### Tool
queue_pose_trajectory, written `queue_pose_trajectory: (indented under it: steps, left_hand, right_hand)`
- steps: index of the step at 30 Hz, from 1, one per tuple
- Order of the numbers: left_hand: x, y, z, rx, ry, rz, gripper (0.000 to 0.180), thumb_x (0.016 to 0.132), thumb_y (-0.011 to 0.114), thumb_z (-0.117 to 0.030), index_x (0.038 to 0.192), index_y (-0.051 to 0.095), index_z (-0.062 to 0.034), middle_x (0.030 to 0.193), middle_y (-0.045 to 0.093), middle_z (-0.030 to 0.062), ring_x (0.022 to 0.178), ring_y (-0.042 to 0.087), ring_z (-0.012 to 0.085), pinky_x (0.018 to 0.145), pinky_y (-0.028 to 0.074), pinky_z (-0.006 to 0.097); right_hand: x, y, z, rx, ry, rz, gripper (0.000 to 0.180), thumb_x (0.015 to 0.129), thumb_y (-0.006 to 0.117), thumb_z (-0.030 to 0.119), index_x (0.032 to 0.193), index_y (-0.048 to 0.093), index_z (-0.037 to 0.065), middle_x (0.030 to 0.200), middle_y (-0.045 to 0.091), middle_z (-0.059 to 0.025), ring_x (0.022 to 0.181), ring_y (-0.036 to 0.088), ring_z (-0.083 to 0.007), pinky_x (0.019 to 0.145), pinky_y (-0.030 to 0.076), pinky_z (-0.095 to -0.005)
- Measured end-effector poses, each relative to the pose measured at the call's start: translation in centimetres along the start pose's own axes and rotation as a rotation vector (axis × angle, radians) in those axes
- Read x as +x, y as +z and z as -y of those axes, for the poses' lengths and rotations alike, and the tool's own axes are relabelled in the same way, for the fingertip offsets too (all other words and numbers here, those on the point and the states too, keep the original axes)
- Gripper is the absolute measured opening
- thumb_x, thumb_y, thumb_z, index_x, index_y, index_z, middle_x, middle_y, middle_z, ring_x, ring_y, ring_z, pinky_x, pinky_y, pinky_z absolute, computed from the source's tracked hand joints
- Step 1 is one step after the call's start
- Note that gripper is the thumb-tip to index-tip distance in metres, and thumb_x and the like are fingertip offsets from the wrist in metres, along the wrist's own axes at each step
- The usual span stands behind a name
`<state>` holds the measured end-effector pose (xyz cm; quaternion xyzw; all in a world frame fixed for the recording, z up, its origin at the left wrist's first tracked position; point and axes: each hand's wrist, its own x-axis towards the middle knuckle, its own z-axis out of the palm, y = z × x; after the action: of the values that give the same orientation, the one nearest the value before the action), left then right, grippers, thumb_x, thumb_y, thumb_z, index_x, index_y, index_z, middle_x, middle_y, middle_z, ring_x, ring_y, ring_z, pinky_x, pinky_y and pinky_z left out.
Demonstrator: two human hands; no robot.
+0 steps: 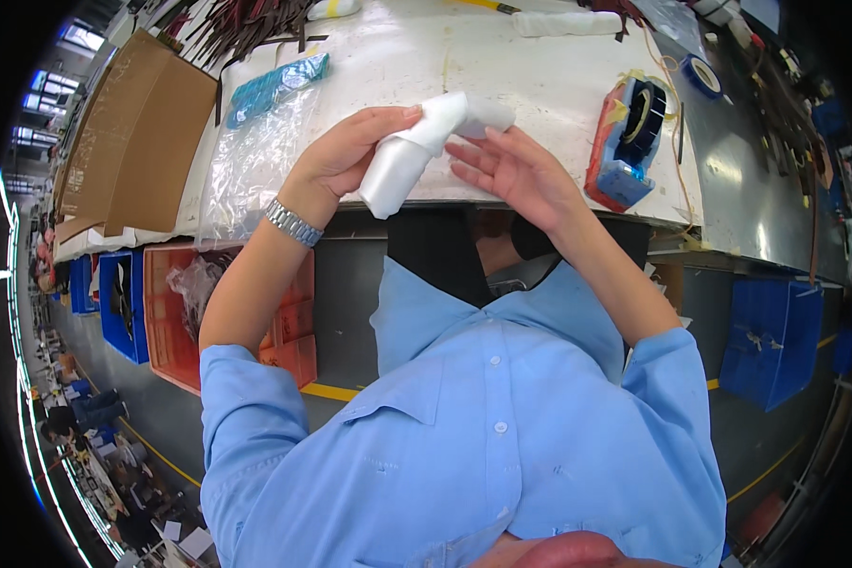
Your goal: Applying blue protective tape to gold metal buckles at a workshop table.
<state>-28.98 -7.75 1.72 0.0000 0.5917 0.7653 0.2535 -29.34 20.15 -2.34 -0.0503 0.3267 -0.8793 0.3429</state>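
A soft white wrapping sheet [398,172], rolled into a bent tube, is held above the front of the white worktable [312,180]. My left hand [343,150], below a metal wristwatch [293,223], is closed around its left side with the thumb on top. The sheet's loose end [492,113] reaches right toward my right hand [525,178]. Those fingers are spread apart, with the fingertips beside that end; whether they touch it I cannot tell. What lies inside the roll, if anything, is hidden.
To the right stands a red and blue tape dispenser [625,142], with a blue tape roll [702,76] beyond. Left are a teal packet [279,87], clear plastic bags [256,170] and a cardboard box [137,133]. Dark strips [246,28] and another white roll [568,24] lie far back.
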Motion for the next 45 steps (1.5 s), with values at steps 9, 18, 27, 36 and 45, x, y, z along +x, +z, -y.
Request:
queue_pose_trajectory:
  steps: [9,18,27,36,45]
  left_hand:
    - [-3.1,-1.3,2.2,-0.257,-0.107,-0.02,0.066,0.115,0.054,-0.045,0.153,0.048,0.0078,0.128,0.068,0.0239,0.099,0.075,0.0257,0.076,0.067,0.033]
    - [-3.7,-2.8,1.7,0.045,0.181,-0.234,0.038,0.107,0.071,-0.023,0.133,0.064,0.0031,0.118,0.072,0.0223,0.096,0.079,0.0233,0.069,0.065,0.029]
    - [-5.5,0.1,4.9,1.166,0.513,-0.948,0.028,0.095,0.077,-0.016,0.122,0.073,-0.0074,0.11,0.073,0.0143,0.082,0.073,0.0307,0.079,0.058,0.042]
    - [-3.4,2.5,7.8,1.148,0.959,-0.895,0.012,0.09,0.074,-0.002,0.102,0.075,-0.0006,0.108,0.074,0.012,0.11,0.067,0.0348,0.097,0.055,0.046]
    - [-3.6,2.8,9.9,1.193,0.896,-0.934,0.034,0.087,0.072,0.003,0.119,0.076,-0.005,0.119,0.069,0.0115,0.121,0.062,0.0348,0.103,0.052,0.046]
  right_hand:
    - [1.1,-1.2,1.7,-0.463,-0.048,-0.363,0.043,0.099,0.082,0.024,0.127,0.062,-0.002,0.118,0.072,-0.0135,0.097,0.074,-0.0207,0.087,0.065,-0.035]
    - [2.1,-0.9,2.6,-0.375,0.191,-0.408,0.04,0.103,0.077,0.025,0.127,0.062,-0.003,0.11,0.073,-0.0128,0.097,0.075,-0.0198,0.081,0.065,-0.0331]
    - [1.1,3.8,3.9,-2.074,-0.561,0.045,0.029,0.095,0.075,0.017,0.121,0.072,0.004,0.116,0.075,-0.0141,0.099,0.074,-0.0337,0.089,0.059,-0.0447]
    - [10.5,4.9,2.1,-2.131,-0.546,0.606,0.032,0.096,0.071,0.009,0.127,0.072,0.011,0.11,0.075,-0.011,0.101,0.074,-0.0328,0.089,0.059,-0.0435]
    - [12.1,4.3,2.6,-2.272,-0.806,0.917,0.021,0.096,0.074,0.015,0.117,0.075,0.011,0.108,0.076,-0.0056,0.089,0.074,-0.027,0.074,0.06,-0.039]
